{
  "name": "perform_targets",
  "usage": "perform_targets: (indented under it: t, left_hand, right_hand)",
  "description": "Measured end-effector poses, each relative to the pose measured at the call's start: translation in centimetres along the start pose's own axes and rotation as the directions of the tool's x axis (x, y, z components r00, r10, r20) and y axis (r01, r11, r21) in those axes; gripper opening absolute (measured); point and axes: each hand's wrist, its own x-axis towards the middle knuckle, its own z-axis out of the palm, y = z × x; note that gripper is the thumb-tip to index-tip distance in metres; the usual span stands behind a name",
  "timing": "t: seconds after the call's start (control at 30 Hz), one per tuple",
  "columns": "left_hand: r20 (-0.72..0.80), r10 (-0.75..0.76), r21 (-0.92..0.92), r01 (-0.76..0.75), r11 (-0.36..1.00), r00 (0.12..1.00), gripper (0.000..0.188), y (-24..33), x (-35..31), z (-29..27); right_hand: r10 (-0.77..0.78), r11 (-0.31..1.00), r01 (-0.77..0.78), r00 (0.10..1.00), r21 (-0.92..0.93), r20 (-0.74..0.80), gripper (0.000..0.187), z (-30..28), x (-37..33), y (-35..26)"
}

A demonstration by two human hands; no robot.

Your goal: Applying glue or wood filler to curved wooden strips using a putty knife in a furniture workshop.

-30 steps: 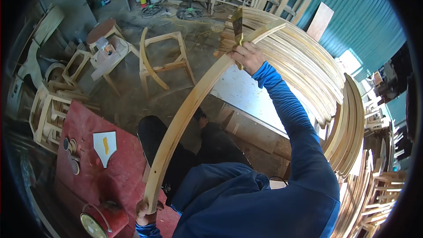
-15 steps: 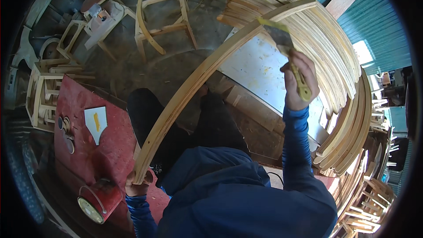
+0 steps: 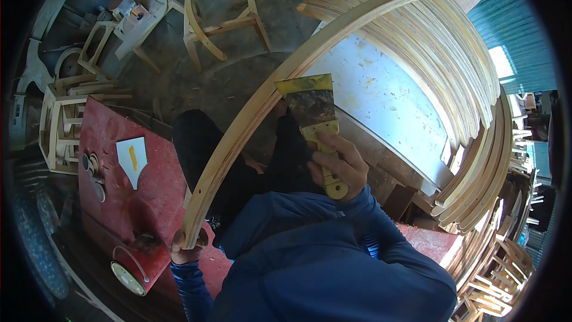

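Note:
My left hand point(image 3: 187, 247) is closed round the near end of a long curved wooden strip point(image 3: 255, 113). The strip arcs up and away to the right, its far end over a stack of similar pieces. In my right hand point(image 3: 344, 168) is a putty knife point(image 3: 312, 110) with a yellow handle. Its broad, stained blade carries yellow paste along the edge. One corner of that edge is at the strip's side, about midway along it; whether it touches I cannot tell.
A pile of curved wooden strips point(image 3: 426, 53) lies at the far right, by a pale board point(image 3: 381, 77). To the left, a red board point(image 3: 152, 173) bears a white scraper plate point(image 3: 131, 170) with yellow paste and a red can point(image 3: 143, 262). Wooden frames point(image 3: 229, 24) stand beyond.
My right hand has brought the putty knife down and left, from near the strip's far end to about its middle. My left hand keeps its hold on the near end.

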Motion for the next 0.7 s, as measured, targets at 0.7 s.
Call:
perform_targets:
  t: [0.7]
  left_hand:
    - [0.065,0.078,0.136,-0.086,0.987,0.995,0.081,-0.5,-0.2,0.3]
  right_hand:
    - [-0.010,0.989,0.037,0.983,-0.143,0.185,0.029,-2.1,-0.2,-1.2]
